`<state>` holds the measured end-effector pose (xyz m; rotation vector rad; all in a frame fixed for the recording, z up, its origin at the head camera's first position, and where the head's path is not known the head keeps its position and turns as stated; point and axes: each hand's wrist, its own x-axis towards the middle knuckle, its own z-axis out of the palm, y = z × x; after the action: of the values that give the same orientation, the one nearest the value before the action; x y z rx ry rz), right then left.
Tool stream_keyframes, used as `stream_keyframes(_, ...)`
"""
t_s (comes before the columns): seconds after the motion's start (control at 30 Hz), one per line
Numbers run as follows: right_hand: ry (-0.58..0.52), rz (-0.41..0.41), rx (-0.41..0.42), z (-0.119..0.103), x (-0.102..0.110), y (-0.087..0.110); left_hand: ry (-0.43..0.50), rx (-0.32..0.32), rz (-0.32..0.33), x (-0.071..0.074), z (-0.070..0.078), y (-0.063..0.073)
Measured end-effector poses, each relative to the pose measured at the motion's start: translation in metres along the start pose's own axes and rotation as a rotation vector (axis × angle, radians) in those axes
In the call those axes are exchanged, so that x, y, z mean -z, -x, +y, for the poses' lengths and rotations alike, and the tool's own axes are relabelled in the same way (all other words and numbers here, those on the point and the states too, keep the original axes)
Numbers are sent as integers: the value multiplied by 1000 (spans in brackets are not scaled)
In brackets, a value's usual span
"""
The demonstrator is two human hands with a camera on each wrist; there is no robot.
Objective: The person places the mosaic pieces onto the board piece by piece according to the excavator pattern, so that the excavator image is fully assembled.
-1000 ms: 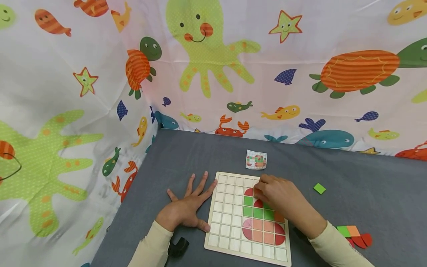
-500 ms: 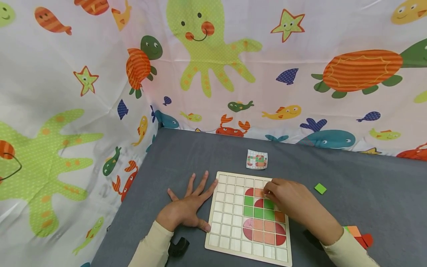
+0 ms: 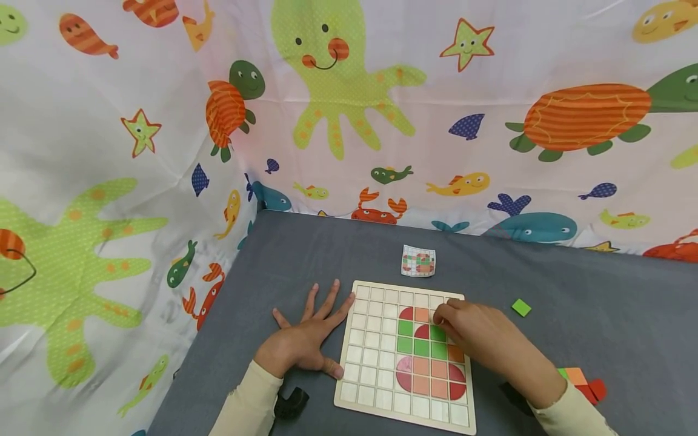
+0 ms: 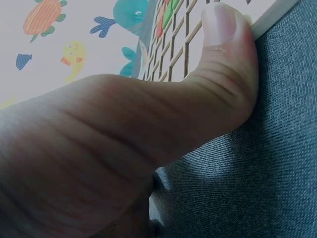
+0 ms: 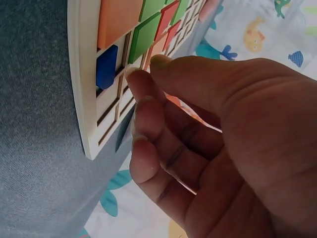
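Board (image 3: 388, 343) of pale wood, divided into a grid, is found lying on the grey bench (image 3: 332, 254), between the two hands. Its left edge is touched by the left hand (image 3: 300, 346), which is laid palm down with fingers straight and spread. Its far right portion is covered by the right hand (image 3: 474, 327); the fingers are curled, with thumb and forefinger close together, beside an orange tile (image 3: 422, 314) seated in its cell. Whether anything is pinched there cannot be told. A blue piece (image 5: 106, 68) is seen in a cell below that hand. Green tiles (image 3: 422, 348) are set in mid-board, and salmon tiles (image 3: 438, 368) nearer, flanked by rounded pink and red ones. A printed card (image 3: 418, 261) is placed beyond the far edge. A single green square (image 3: 521, 307) is noted to the right; a loose cluster of tiles (image 3: 575, 376) is partly hidden by the right sleeve (image 3: 572, 418).
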<state>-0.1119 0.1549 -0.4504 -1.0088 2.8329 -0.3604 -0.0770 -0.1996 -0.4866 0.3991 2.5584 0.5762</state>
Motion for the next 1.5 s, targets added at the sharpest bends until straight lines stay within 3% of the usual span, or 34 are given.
stream_keyframes(0.4, -16, -14, -16, -1, 3, 3, -15, 46, -27, 5, 8, -1)
stream_keyframes(0.63, -37, 38, -61, 13, 10, 18, -3, 28, -19, -7, -3, -8)
stream_keyframes(0.97, -24, 34, -178, 46, 20, 58, -14, 19, -18, -2, 2, -4)
stream_keyframes(1.23, -66, 5, -323, 79, 27, 98, -6, 19, -18, -6, -3, -6)
stream_keyframes(1.5, -61, -10, -449, 108, 29, 132, -8, 31, -28, -1, 2, -1)
